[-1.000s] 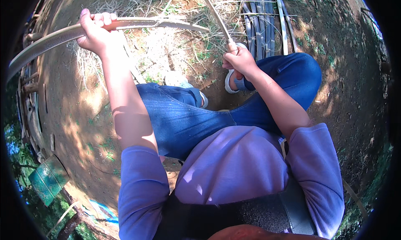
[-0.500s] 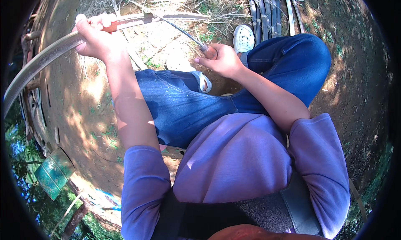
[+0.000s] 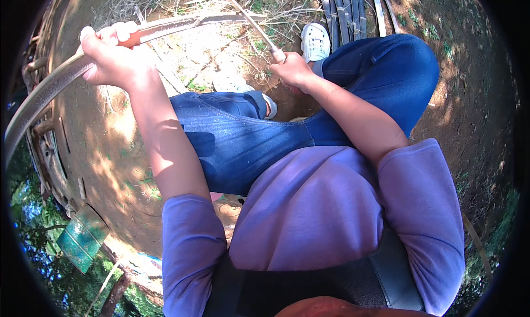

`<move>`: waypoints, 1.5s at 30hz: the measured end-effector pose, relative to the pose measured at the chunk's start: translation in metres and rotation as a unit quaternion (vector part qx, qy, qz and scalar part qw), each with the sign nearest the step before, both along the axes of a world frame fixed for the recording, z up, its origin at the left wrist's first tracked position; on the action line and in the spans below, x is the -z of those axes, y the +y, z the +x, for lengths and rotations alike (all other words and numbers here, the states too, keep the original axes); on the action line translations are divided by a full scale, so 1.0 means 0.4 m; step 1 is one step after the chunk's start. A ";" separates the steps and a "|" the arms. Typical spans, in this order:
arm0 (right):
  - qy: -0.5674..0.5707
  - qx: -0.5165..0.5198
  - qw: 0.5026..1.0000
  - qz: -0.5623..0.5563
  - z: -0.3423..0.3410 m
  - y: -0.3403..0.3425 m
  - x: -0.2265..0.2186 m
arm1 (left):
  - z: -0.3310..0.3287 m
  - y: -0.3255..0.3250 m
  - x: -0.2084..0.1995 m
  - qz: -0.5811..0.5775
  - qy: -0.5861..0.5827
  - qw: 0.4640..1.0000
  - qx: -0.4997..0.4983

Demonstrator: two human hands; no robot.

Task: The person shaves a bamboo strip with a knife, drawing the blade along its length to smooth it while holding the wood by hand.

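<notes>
My left hand (image 3: 113, 57) is closed round a long, curved strip (image 3: 41, 99) with a pale edge and a darker, grainy face. It looks like split plant stalk. From the left rim the strip bends up through my fist and tapers away to the upper middle. In my right hand (image 3: 293, 73) is the handle of a knife (image 3: 255, 27) with a long, narrow blade. The blade points up and to the left, crossing the strip's thin far end. Whether it touches the strip I cannot tell.
Dry grass and shavings (image 3: 182, 1) litter the ground beyond my feet. Several dark strips (image 3: 345, 13) lie together at the upper right, beside paler ones (image 3: 379, 10). A pale shoe (image 3: 316, 42) is close to my right hand. Poles (image 3: 47, 146) and a green panel (image 3: 83, 237) stand left.
My left hand has shifted slightly left with the strip. The knife has turned to a steeper angle, its blade now crossing the strip farther right, nearer the thin end.
</notes>
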State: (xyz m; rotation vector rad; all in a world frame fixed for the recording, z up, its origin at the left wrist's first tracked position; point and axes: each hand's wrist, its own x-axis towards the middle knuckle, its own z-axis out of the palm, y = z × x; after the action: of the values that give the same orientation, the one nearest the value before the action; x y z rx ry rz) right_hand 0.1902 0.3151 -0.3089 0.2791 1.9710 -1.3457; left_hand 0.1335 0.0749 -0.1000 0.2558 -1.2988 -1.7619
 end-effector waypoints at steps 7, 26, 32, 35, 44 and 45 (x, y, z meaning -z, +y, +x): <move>0.167 -0.089 0.981 -0.043 0.016 -0.001 -0.025 | 0.002 -0.001 0.006 -0.001 0.005 1.000 0.010; 0.144 -0.097 0.984 0.044 0.017 -0.021 -0.062 | -0.004 -0.048 0.013 0.031 -0.020 0.998 -0.042; 0.193 -0.153 0.969 -0.019 0.021 0.004 -0.160 | -0.003 -0.028 0.019 0.017 -0.016 0.999 -0.035; 0.210 -0.107 0.972 0.008 0.035 -0.009 -0.041 | -0.004 -0.026 0.001 0.016 -0.026 0.999 -0.031; 0.149 -0.075 0.986 0.016 0.009 -0.007 0.005 | -0.023 -0.035 0.014 0.031 -0.021 0.998 -0.046; 0.110 -0.043 0.992 0.034 0.005 -0.007 0.043 | -0.021 -0.030 0.008 0.038 -0.024 0.996 -0.073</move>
State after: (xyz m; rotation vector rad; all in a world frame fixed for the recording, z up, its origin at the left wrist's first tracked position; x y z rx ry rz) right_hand 0.1923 0.3122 -0.3262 0.0792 2.1880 -1.3006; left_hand 0.1251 0.0627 -0.1032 0.4276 -1.2163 -1.6908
